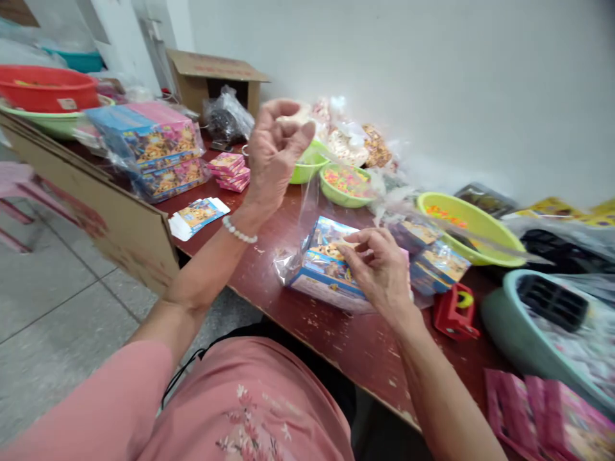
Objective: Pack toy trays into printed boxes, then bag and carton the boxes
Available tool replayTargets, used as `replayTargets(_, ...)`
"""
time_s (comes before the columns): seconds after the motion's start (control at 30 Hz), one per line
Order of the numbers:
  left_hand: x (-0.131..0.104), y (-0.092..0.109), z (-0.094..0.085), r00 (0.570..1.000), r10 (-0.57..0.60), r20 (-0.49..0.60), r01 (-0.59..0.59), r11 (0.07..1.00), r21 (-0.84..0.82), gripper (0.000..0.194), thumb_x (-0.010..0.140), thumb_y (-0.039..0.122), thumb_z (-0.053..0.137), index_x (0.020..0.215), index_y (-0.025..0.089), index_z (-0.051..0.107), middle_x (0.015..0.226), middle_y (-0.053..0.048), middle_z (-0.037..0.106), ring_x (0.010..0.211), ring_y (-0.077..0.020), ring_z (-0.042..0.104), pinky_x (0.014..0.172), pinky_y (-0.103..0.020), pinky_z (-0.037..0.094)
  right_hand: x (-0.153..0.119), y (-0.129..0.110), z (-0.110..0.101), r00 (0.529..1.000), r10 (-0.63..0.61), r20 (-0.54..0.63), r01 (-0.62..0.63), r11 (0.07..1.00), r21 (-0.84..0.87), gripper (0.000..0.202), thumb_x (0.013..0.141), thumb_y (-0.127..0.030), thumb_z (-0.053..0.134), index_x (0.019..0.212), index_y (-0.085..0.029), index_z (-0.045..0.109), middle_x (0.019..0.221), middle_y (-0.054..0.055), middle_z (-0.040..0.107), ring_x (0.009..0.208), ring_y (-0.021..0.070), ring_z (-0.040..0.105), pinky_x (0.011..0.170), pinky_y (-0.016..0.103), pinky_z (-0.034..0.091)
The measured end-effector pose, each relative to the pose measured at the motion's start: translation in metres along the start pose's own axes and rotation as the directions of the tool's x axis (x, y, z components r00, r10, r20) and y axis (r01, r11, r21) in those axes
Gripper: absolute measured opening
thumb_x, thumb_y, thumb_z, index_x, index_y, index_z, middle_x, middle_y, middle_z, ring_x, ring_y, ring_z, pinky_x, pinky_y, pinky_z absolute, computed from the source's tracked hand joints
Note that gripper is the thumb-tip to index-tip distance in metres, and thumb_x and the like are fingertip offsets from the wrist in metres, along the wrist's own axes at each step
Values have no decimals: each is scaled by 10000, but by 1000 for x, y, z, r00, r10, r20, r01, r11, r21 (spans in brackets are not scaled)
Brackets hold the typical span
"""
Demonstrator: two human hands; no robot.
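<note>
In front of me stands a stack of small blue picture boxes (319, 272) in a clear plastic bag (287, 269), near the table edge. My left hand (276, 144), with a white bead bracelet (239, 230), is raised above and left of it. Its fingers are curled in a pinch, and clear film from the bag rises towards them. Over the top of the boxes my right hand (379, 266) has thumb and fingertips together; what they pinch is too fine to make out. To its right sit more wrapped blue boxes (439, 266) and a red tape dispenser (456, 312).
Flat blue cartons (199, 214), small pink boxes (230, 169) and wrapped box bundles (158, 150) lie left. Green bowls (346, 198) of colourful pieces stand behind, a yellow-green basin (504, 246) and a blue-green tub (504, 307) right. Pink packs (542, 410) lie front right.
</note>
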State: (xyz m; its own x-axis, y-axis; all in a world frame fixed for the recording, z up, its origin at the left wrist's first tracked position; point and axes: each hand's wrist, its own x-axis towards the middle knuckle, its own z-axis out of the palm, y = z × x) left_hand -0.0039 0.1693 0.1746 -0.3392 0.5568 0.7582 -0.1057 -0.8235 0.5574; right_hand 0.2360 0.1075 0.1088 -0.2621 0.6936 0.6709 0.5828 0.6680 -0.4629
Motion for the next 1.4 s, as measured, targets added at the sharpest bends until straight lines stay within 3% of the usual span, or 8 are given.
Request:
replayTargets(0.1, -24, -15, -17, 999, 33, 6, -33, 997, 77, 800, 730, 632, 909, 1351, 312, 518, 1173, -43, 615, 1001, -212, 630, 818, -346, 526, 6, -6, -4, 977, -185, -105, 171, 976, -134, 103, 953, -323, 713, 995, -229, 708, 1045, 73, 709, 877, 212, 679, 737, 369, 578)
replayTargets(0.2, -53, -30, -18, 992, -127, 26, 118, 969, 216, 1000, 563, 583, 1011, 1398, 284, 549, 1304, -85, 613, 1116, -263, 629, 910, -388, 542, 19, -13, -8, 939, -314, -139, 283, 937, -206, 64, 958, -268, 698, 1014, -239, 699, 1045, 78, 731, 991, 243, 703, 833, 417, 610)
replayTargets(0.43, -49, -39, 7, 965, -260, -28, 257, 963, -84, 268, 850, 468, 844, 882, 210, 779, 911, -44, 757, 788, -147, 655, 790, -320, 560, 71, -28, 10, 899, -402, -175, 378, 913, -156, 94, 976, -195, 642, 1031, -238, 704, 1106, 70, 783, 1031, 230, 737, 870, 427, 641)
replayTargets(0.73, -33, -13, 3, 969, -182, 169, 182, 983, 15, 374, 978, 539, 693, 815, 206, 738, 791, -12, 689, 778, -165, 619, 765, -314, 514, 111, -44, 37, 833, -533, -147, 506, 842, -186, 223, 1046, -178, 552, 1151, -232, 740, 1189, 85, 767, 1100, 203, 732, 980, 396, 624)
replayTargets(0.9, -27, -15, -2, 937, -188, 296, 192, 981, 17, 423, 963, 610, 663, 994, 194, 733, 1059, -54, 746, 1011, -219, 665, 956, -360, 521, 115, -44, 39, 817, -570, -92, 526, 801, -287, 264, 1072, -195, 510, 1192, -225, 744, 1222, 100, 758, 1117, 217, 712, 997, 412, 617)
replayTargets(1.1, -19, -22, -15, 895, -142, 423, 57, 976, 209, 399, 1000, 557, 590, 849, 190, 627, 856, -36, 660, 781, -185, 578, 729, -336, 486, 115, -51, 34, 779, -626, 29, 571, 690, -443, 256, 1072, -167, 496, 1174, -214, 725, 1175, 88, 749, 1059, 224, 655, 953, 409, 594)
replayTargets(1.27, -12, -17, -19, 856, -53, 514, -178, 903, 390, 406, 985, 494, 569, 701, 205, 560, 716, -33, 582, 669, -177, 484, 696, -365, 431, 119, -60, 33, 813, -573, 104, 529, 652, -543, 222, 1041, -135, 476, 1031, -185, 693, 1070, 107, 720, 1035, 248, 614, 871, 389, 554)
replayTargets(1.4, -16, -1, -12, 855, -110, 507, -140, 892, 430, 427, 1018, 521, 500, 763, 214, 654, 786, -45, 681, 741, -205, 581, 772, -369, 471, 128, -60, 20, 868, -488, -89, 394, 787, -474, 223, 1035, -165, 441, 1025, -189, 663, 1030, 104, 706, 984, 237, 624, 839, 383, 532)
